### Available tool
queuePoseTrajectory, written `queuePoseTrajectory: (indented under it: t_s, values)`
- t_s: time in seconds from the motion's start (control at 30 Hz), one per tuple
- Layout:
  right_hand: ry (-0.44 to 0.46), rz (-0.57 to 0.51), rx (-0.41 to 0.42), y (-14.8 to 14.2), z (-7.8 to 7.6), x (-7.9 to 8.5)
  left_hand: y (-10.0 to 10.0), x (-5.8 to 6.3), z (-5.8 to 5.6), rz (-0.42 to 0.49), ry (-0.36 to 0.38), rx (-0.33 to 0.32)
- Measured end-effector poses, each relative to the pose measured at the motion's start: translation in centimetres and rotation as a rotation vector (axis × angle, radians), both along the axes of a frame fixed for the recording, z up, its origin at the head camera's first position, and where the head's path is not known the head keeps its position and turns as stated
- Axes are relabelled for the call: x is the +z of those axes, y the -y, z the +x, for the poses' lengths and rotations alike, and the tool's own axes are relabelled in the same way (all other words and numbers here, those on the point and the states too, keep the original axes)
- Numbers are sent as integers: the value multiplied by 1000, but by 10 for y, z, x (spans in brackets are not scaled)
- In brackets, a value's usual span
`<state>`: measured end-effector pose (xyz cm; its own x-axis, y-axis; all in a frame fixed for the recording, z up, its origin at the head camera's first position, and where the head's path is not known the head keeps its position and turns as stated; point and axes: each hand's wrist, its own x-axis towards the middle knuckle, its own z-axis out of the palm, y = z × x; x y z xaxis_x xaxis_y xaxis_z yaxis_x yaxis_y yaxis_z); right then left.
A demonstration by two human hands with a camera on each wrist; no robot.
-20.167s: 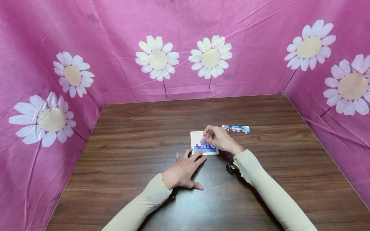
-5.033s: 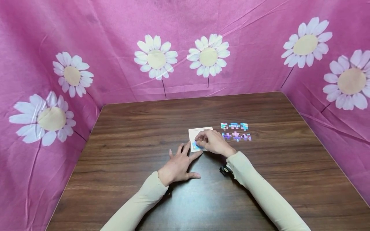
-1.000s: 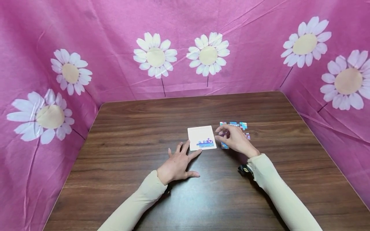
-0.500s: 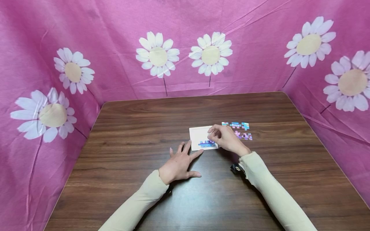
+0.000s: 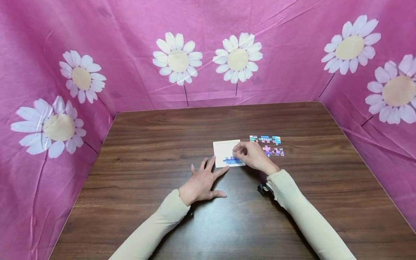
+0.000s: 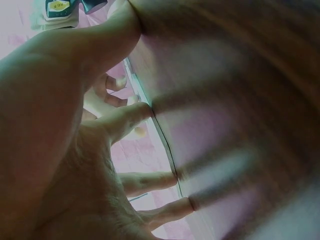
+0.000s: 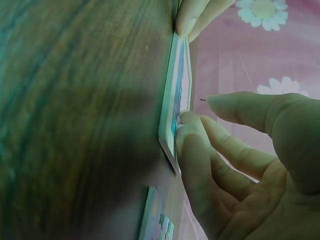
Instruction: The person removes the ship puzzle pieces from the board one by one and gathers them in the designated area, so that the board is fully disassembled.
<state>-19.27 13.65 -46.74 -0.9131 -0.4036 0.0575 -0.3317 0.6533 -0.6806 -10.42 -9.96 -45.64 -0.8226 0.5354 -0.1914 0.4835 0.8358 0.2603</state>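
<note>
A white puzzle tray [image 5: 222, 149] lies on the wooden table, with blue and purple jigsaw pieces [image 5: 230, 160] along its near side. My left hand [image 5: 199, 184] is spread flat, its fingertips touching the tray's near-left edge; the left wrist view shows the fingers [image 6: 135, 122] straight. Over the tray's right part, my right hand [image 5: 255, 157] has its fingers curled. In the right wrist view, its fingertips [image 7: 187, 140] meet low at the tray's edge, pinching at a puzzle piece there; the piece itself is mostly hidden.
Right of the tray lie loose puzzle pieces: a back row [image 5: 265, 139] and a row in front [image 5: 277, 151], partly covered by my right hand. One loose piece [image 7: 148, 215] shows low in the right wrist view. A pink flowered cloth [image 5: 208, 21] surrounds the table [image 5: 146, 144].
Over the last second my right hand has moved left from the loose pieces onto the tray's right part. Since the oldest frame, several pieces have left the tray for the table. My left hand stays put.
</note>
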Motion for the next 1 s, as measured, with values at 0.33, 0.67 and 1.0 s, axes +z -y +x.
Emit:
queuePoseTrajectory:
  t_s: [0.33,0.67,1.0]
  values:
    - [35,48,46,2,0,-1,0,-1,0,-7,7,2]
    - [15,70,64,3,0,-1,-1,-1,0,-17,-3,0]
    - [-34,104,69,5,0,1,-1,-1,-2,-16,0,7]
